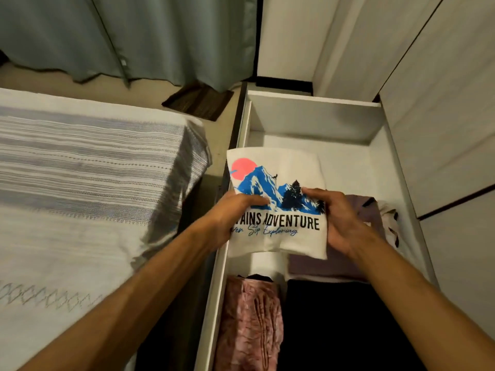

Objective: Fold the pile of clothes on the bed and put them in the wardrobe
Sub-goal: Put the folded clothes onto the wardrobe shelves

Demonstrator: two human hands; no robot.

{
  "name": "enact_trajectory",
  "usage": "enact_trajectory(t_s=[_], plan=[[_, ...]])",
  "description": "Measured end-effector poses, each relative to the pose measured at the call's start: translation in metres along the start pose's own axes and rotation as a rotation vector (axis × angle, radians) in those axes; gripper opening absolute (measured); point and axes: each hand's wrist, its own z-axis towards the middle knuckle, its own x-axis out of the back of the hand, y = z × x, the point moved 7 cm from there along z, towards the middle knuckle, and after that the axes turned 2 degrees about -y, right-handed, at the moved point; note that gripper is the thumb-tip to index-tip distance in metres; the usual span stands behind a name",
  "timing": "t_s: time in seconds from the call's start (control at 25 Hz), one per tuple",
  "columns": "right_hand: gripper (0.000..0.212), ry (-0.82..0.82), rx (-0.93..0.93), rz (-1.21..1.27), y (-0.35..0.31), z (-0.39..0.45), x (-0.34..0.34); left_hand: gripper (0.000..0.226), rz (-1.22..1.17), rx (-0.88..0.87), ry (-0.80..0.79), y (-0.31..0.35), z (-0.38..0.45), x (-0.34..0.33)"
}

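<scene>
A folded white T-shirt [278, 167] with a blue mountain print, a pink sun and black lettering hangs over the open white wardrobe drawer [313, 111]. My left hand [233, 212] grips its left edge, thumb lying on the print. At its right edge my right hand [334, 218] holds it the same way. In the drawer below lie a folded mauve garment [356, 261], a pink crinkled garment [249, 325] and a black garment [337, 325]. A pale garment with dark trim [391, 220] sits at the drawer's right wall.
The bed [80, 183], under a white and grey striped cover, fills the left side. Grey-green curtains [134, 36] hang at the back, with a dark mat [198, 103] on the floor. White wardrobe doors [442, 103] stand on the right.
</scene>
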Motion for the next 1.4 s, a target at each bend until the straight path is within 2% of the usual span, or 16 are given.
enact_trajectory(t_s=[0.08, 0.24, 0.32, 0.48, 0.68, 0.8, 0.92, 1.04, 1.12, 1.2, 1.24, 1.32, 1.4], plan=[[0.041, 0.023, -0.073, 0.017, 0.027, 0.021, 0.019, 0.018, 0.039, 0.089, 0.038, -0.025, 0.022, -0.004], [0.037, 0.036, -0.199, -0.003, 0.069, 0.048, 0.04, 0.029, 0.044, 0.231, 0.056, -0.073, 0.043, 0.001], [0.035, 0.028, -0.216, 0.002, 0.07, 0.054, 0.053, 0.031, 0.002, 0.262, 0.032, -0.079, 0.05, 0.002], [0.046, 0.013, -0.226, 0.002, 0.057, 0.06, 0.074, 0.038, 0.012, 0.268, -0.015, -0.065, 0.066, -0.001], [0.042, 0.046, -0.099, 0.197, -0.008, 0.08, 0.085, 0.029, 0.199, 0.171, -0.096, 0.02, 0.12, -0.033], [0.048, 0.043, 0.062, 0.402, -0.059, 0.092, 0.095, 0.026, 0.467, 0.089, -0.194, 0.108, 0.165, -0.071], [0.042, 0.043, 0.197, 0.563, -0.097, 0.105, 0.102, 0.023, 0.726, -0.008, -0.28, 0.193, 0.219, -0.117], [0.041, 0.159, 0.301, 0.727, -0.106, 0.141, 0.132, 0.032, 0.908, -0.037, -0.421, 0.227, 0.29, -0.174], [0.038, 0.335, 0.279, 0.762, -0.07, 0.174, 0.157, 0.043, 1.075, -0.062, -0.44, 0.202, 0.352, -0.2], [0.027, 0.541, 0.158, 0.744, -0.02, 0.193, 0.172, 0.058, 1.215, -0.137, -0.321, 0.155, 0.405, -0.197], [0.025, 0.596, 0.11, 0.739, 0.001, 0.202, 0.177, 0.064, 1.211, -0.163, -0.265, 0.128, 0.425, -0.186], [0.033, 0.641, 0.056, 0.734, 0.014, 0.211, 0.181, 0.064, 1.11, -0.189, -0.205, 0.078, 0.45, -0.158], [0.042, 0.697, 0.022, 0.717, 0.014, 0.218, 0.186, 0.059, 0.856, -0.18, -0.095, 0.049, 0.459, -0.129]])
